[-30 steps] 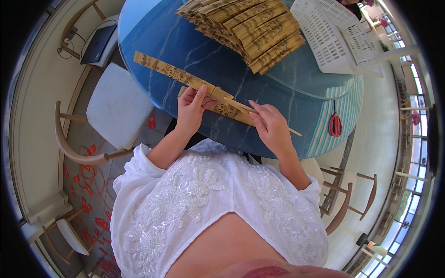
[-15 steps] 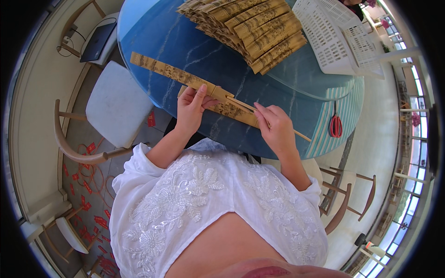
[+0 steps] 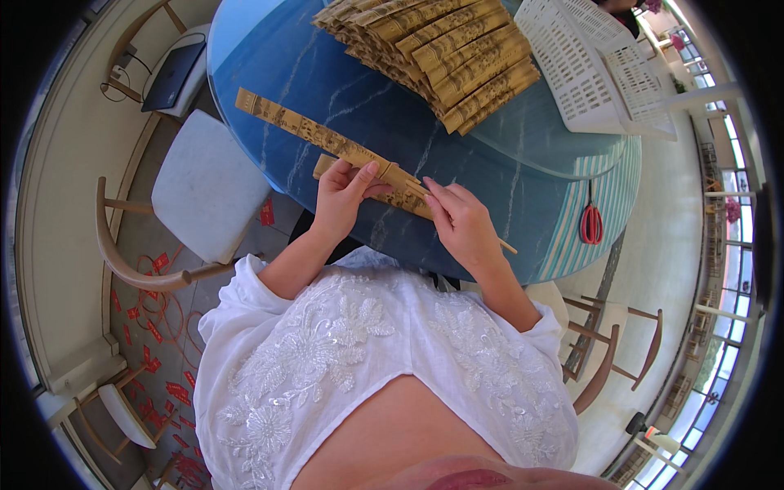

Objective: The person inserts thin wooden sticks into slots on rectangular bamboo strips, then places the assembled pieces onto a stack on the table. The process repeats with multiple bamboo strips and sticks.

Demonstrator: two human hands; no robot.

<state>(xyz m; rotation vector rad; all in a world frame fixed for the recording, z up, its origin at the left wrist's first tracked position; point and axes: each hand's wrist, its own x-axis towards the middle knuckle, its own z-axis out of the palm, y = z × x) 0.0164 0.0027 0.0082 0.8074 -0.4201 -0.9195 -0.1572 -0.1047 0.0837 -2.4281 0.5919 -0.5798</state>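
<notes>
My left hand pinches a long, flat gold paper sleeve with a dark printed pattern. The sleeve slants from the far left down toward my right hand. Slim wooden chopsticks are gripped in my right hand, whose closed fingers hide their middle. Their far ends reach the sleeve's near-right end and appear partly inside it. Under the held sleeve, a second gold piece with similar print lies at the table's near side, partly covered by my hands.
A large pile of gold sleeves sits at the back of the blue marbled table. Beside it stands a white perforated basket. Red-handled scissors rest on a striped cloth at right. A pale chair stands at left.
My right hand has moved left, closer to my left hand, bringing the chopsticks with it. Less of their length shows between the sleeve and my fingers. The sleeve has shifted slightly.
</notes>
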